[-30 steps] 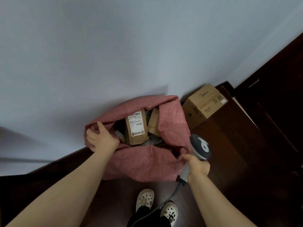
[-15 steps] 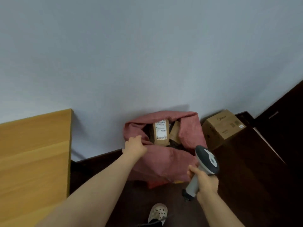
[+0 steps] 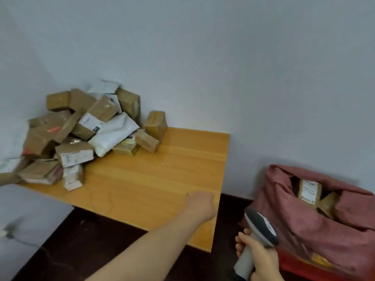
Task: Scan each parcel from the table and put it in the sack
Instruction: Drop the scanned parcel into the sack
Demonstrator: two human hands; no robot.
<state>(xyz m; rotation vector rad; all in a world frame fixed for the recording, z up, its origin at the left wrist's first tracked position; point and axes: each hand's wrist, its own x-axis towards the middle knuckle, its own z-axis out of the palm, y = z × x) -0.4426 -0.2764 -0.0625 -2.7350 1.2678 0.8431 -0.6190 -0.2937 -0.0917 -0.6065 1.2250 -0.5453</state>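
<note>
A heap of brown boxes and white mailers, the parcels [image 3: 85, 132], lies at the far left of the wooden table [image 3: 162, 179]. The red sack [image 3: 316, 226] stands on the floor at the right with two brown parcels [image 3: 309, 192] showing in its mouth. My left hand [image 3: 200, 203] reaches over the table's near right corner and holds nothing; its fingers are hidden behind the back of the hand. My right hand [image 3: 257, 258] grips the handle of the grey scanner [image 3: 259, 226] low in front of the sack.
A pale wall runs behind the table and the sack. Dark floor [image 3: 81, 246] lies below the table's front edge. A small blurred white object with a cable [image 3: 8, 232] lies at the far left by the wall.
The view has swung left from the sack to the table. My left hand has left the sack's rim and moved out over the table. My right hand keeps the scanner.
</note>
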